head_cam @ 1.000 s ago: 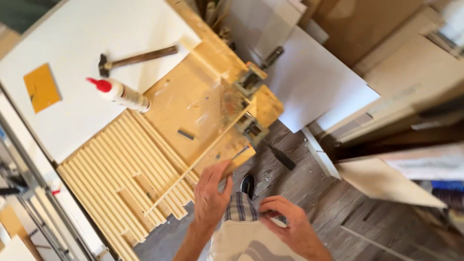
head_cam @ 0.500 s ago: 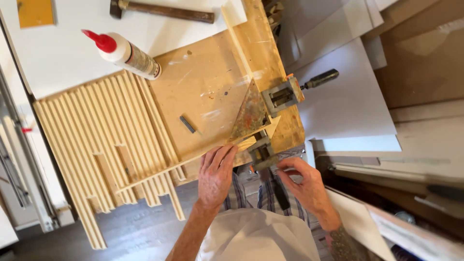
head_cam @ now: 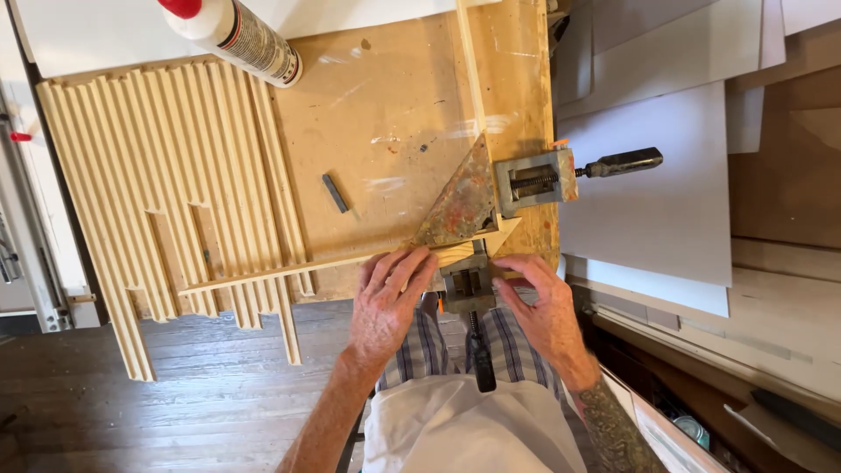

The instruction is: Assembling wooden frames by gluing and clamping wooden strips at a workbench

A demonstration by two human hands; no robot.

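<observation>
— Where's the strip?
— Along the bench's near edge, long axis left-right, mitred tip pointing right at the clamp
— Hands?
— Left hand flat on the strip, fingers spread; right hand open, fingertips beside the clamp

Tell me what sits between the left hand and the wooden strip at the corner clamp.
Nothing visible: the left hand already rests its fingers on the wooden strip, beside the corner clamp.
</observation>
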